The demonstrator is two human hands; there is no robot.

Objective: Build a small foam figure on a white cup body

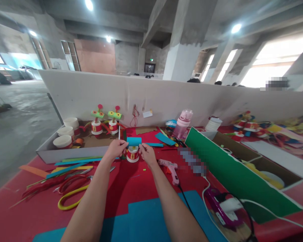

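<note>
A small rolled piece of blue paper (134, 141) is held level between my two hands, just over a red and white paper cup (132, 155) that stands upside down. My left hand (118, 149) pinches the roll's left end. Its right end is pinched by my right hand (147, 154). Whether the roll touches the cup, I cannot tell. Just right of my right hand lies a pink glue gun (169, 168) with a black cord. Near my left forearm are yellow-handled scissors (72, 198) and strips of coloured paper (73, 168).
Two finished-looking cup figures (97, 127) stand in a shallow box (75, 155) with several cups. A pink bottle (183, 124) stands behind. On the right are a green divided box (232, 174) and a purple power strip (222, 208). Blue sheets (141, 215) lie in front.
</note>
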